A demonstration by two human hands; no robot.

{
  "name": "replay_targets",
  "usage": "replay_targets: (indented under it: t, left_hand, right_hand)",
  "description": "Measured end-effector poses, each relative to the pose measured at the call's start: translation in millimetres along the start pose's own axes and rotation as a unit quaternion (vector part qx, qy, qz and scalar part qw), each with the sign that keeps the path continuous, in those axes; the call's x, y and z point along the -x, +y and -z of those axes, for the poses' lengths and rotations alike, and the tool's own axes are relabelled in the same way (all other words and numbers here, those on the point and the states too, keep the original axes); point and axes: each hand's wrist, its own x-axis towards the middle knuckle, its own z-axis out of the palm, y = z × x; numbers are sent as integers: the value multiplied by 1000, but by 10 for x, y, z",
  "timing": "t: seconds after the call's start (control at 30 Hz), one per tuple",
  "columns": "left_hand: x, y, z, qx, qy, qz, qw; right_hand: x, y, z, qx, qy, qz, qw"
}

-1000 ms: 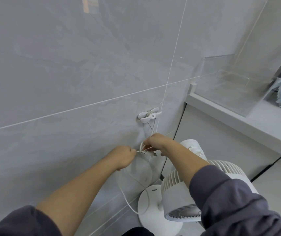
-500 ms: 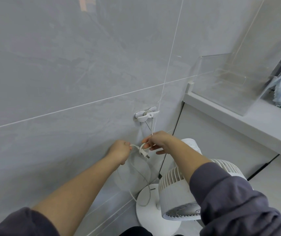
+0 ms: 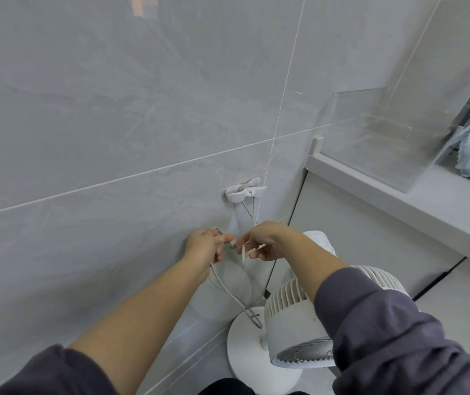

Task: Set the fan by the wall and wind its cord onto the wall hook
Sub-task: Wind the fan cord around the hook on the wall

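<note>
Left hand [image 3: 203,246] and right hand [image 3: 263,241] pinch cord [image 3: 228,292] below wall hook [image 3: 243,191]; fan [image 3: 291,317] beside wall [image 3: 85,138], counter edge [image 3: 399,202] close right.

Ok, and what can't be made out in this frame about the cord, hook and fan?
1. Head view: motion blur smears the fingertips of the left hand and right hand, so the plug end of the cord cannot be picked out between them.
2. Head view: the turns of cord on the hook are too small to count.
3. Head view: the right sleeve covers part of the fan.
</note>
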Motion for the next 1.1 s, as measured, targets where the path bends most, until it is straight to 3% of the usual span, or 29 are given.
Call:
replay_targets:
  t: [0.13, 0.33, 0.4, 0.47, 0.53, 0.63, 0.73, 0.83, 0.97, 1.1]
  left_hand:
    - [2, -11, -35, -116, -20, 8, 993]
    - [6, -128, 8, -307, -45, 77, 948]
    - [-30, -149, 85, -434, -57, 56, 897]
    - [-90, -179, 159, -570, -57, 0, 819]
    - [-126, -221, 196, -630, -57, -61, 772]
    - [-145, -237, 175, -550, -127, -136, 814]
    - [-104, -195, 105, -423, -204, -117, 875]
    - [-100, -201, 76, -360, -191, -100, 908]
    - [-137, -182, 96, -303, -142, -77, 939]
    - [-123, -108, 149, -272, -142, -46, 951]
  right_hand:
    - [-32, 16, 13, 13, 16, 3, 1000]
    - [-68, 40, 44, 48, 54, 6, 997]
    - [-75, 62, 53, 40, 50, 20, 998]
    - [-76, 61, 46, 29, 33, 33, 998]
    - [-74, 57, 28, 25, 23, 42, 999]
    - [-65, 41, -2, 9, 1, 59, 998]
    - [-46, 25, -9, -12, -24, 77, 997]
    - [-51, 36, -4, -2, -26, 101, 995]
    - [-66, 50, 38, 125, 3, 147, 981]
    - [-83, 67, 82, 170, 8, 148, 974]
